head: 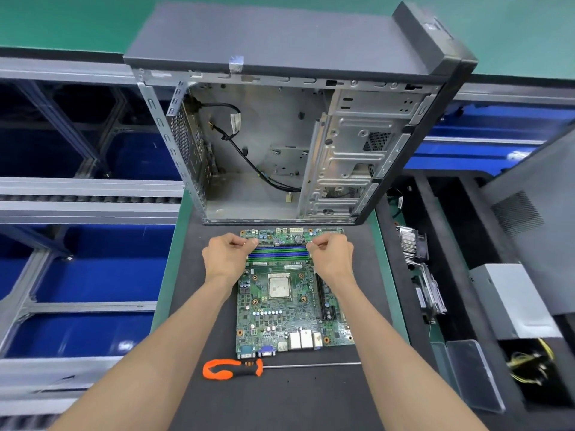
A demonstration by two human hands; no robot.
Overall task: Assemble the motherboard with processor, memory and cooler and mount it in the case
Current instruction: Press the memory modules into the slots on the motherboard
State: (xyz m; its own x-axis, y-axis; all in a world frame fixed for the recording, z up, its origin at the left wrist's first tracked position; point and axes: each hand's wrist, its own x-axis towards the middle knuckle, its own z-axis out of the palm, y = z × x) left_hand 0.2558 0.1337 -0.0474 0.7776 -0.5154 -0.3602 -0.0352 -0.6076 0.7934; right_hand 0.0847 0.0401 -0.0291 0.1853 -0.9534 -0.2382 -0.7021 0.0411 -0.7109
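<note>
- Two bare forearms reach up from the 6 o'clock edge, wrists converging over the far end of the board.
- Left hand (228, 253) has its fingers curled, the grip pinching the left end of a thin green memory stick (281, 244) with thumb and forefinger.
- Right hand (331, 255) mirrors it, fingers curled and the grip pinching the stick's right end.
- That stick lies across the blue and green memory slots (278, 254), at the 12 o'clock end of the flat green motherboard (280, 318); whether it is seated I cannot tell.
- A square silver processor (279, 285) sits in its socket near the board's middle, between the two wrists.
- Beneath the board is the dark grey mat of the counter (280, 399).
- Just beside the board's 6 o'clock edge lies an orange-and-black-handled screwdriver (233, 368), its shaft pointing to 3 o'clock.
- At 12 o'clock, just beyond the board, stands the open grey metal computer case (280, 135), black cables hanging inside.
- At 3 o'clock, black foam compartments hold a finned metal cooler (412, 244) and a grey power supply box (510, 297).
- Blue bins (93, 275) line the 9 o'clock side.
</note>
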